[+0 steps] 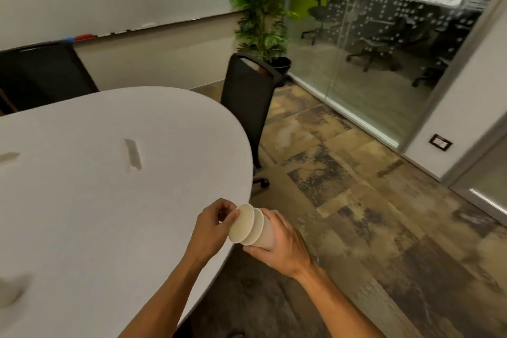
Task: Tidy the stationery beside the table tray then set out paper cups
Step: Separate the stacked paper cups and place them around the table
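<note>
Right hand (277, 239) grips the nested paper cups (253, 228) sideways; left hand (212, 223) fingers pinch the outermost rim: peel one cup straight off, keeping the stack steady.

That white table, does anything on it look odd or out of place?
Slightly. Two strips of pale tape, one mid-table and one at the left edge, are stuck askew on the white oval table. The stack of nested paper cups, held sideways between both hands, looks undamaged.
</note>
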### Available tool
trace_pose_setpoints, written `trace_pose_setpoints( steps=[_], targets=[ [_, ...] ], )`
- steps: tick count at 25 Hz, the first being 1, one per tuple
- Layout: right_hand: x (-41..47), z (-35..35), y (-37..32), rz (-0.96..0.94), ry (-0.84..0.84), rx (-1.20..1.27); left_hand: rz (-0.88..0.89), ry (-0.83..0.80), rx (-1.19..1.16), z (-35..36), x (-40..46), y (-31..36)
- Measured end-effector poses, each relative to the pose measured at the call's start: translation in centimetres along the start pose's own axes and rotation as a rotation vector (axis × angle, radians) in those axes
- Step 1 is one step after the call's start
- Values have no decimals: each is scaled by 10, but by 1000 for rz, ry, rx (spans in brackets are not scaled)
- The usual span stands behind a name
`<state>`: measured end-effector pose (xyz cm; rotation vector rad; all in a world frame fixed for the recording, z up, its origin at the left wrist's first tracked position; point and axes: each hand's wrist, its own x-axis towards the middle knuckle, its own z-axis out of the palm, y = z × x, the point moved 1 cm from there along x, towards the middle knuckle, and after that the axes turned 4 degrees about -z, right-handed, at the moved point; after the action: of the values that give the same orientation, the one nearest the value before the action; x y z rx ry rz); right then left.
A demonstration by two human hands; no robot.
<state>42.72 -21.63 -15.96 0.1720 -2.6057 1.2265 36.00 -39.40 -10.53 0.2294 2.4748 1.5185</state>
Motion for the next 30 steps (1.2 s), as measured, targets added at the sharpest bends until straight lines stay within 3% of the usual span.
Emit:
trace_pose_setpoints(
  steps=[6,10,19,24,30],
  targets=[
    [13,-62,50,175,140,19,-31,-249,-370,87,40,26],
    [49,-93,100,250,141,12,59,-378,-416,139,97,35],
    [190,-165,211,377,187,-69,91,-95,-580,176,303,99],
    [257,-204,268,432,287,61,134,-14,-462,187,397,129],
    [353,-254,351,342,307,225,79,44,-470,250,490,154]
  ],
)
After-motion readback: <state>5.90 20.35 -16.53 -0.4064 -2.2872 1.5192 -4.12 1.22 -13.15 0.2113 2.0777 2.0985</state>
